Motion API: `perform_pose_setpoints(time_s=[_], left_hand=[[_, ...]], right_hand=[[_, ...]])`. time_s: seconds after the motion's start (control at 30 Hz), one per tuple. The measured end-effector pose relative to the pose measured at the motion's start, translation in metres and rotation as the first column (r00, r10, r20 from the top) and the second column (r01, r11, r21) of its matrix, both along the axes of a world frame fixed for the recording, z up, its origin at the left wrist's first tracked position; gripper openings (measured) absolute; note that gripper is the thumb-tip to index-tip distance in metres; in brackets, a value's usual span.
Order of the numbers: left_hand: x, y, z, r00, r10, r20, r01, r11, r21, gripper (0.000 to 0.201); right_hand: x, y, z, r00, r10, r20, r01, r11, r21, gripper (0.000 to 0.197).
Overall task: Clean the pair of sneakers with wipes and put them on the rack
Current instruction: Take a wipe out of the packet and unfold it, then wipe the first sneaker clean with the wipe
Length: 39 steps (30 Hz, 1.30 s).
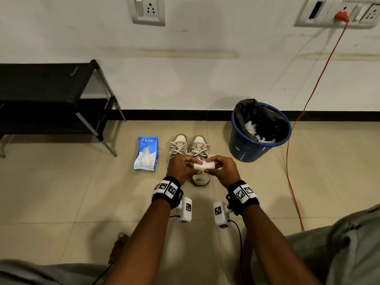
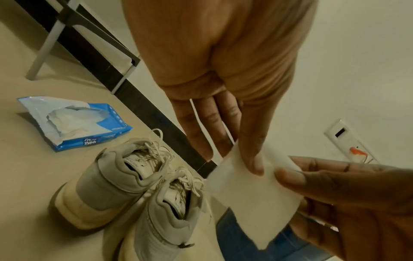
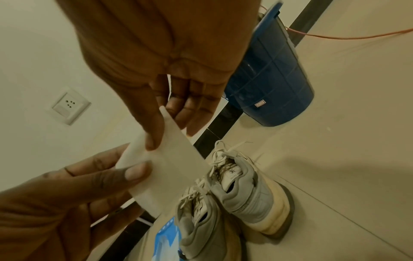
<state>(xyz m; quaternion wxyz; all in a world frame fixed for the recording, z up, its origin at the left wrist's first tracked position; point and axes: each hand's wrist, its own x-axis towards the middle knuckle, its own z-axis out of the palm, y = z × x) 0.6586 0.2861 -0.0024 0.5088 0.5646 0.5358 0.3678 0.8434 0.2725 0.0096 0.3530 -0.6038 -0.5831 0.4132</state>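
Observation:
Two grey-white sneakers (image 1: pixel 189 149) stand side by side on the floor, toes toward the wall, also seen from the heel side as sneakers (image 2: pixel 125 187) and sneakers (image 3: pixel 232 197). Above them both hands hold one folded white wipe (image 1: pixel 204 166). My left hand (image 1: pixel 183 165) pinches the wipe (image 2: pixel 252 194) with thumb and fingers at its left end. My right hand (image 1: pixel 220 168) pinches the wipe (image 3: pixel 170 162) at the other end. A blue pack of wipes (image 1: pixel 146 153) lies open on the floor left of the shoes. The black shoe rack (image 1: pixel 51 99) stands at the far left against the wall.
A blue bin (image 1: pixel 259 132) with a black liner and used wipes stands right of the sneakers. An orange cable (image 1: pixel 292 140) runs from a wall socket down across the floor at the right. My knees frame the bottom corners.

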Motion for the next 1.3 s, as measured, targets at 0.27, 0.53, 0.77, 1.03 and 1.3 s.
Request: perform_pose_setpoints(time_s=[0.27, 0.53, 0.77, 1.03, 1.3], left_hand=[[0.011, 0.005, -0.024, 0.992, 0.042, -0.119, -0.033, 0.997, 0.075, 0.022], [0.025, 0.012, -0.052, 0.964, 0.195, 0.179, -0.142, 0.952, -0.273, 0.027], [0.032, 0.033, -0.085, 0.667, -0.293, -0.685, 0.27, 0.952, -0.144, 0.074], [0.05, 0.037, -0.06, 0.392, -0.361, -0.846, 0.41, 0.892, -0.191, 0.092], [0.055, 0.005, 0.016, 0.572, -0.163, -0.804, 0.355, 0.933, 0.064, 0.112]], right_hand=[[0.01, 0.006, -0.027, 0.992, -0.126, -0.022, 0.127, 0.991, 0.041, 0.024], [0.009, -0.004, -0.049, 0.751, -0.389, -0.534, 0.2, 0.904, -0.377, 0.022], [0.03, -0.005, -0.069, 0.374, -0.661, -0.651, 0.316, 0.75, -0.58, 0.029], [0.032, -0.011, -0.047, 0.466, -0.689, -0.555, 0.403, 0.724, -0.56, 0.023], [0.031, -0.006, -0.015, 0.601, -0.578, -0.551, 0.439, 0.816, -0.376, 0.029]])
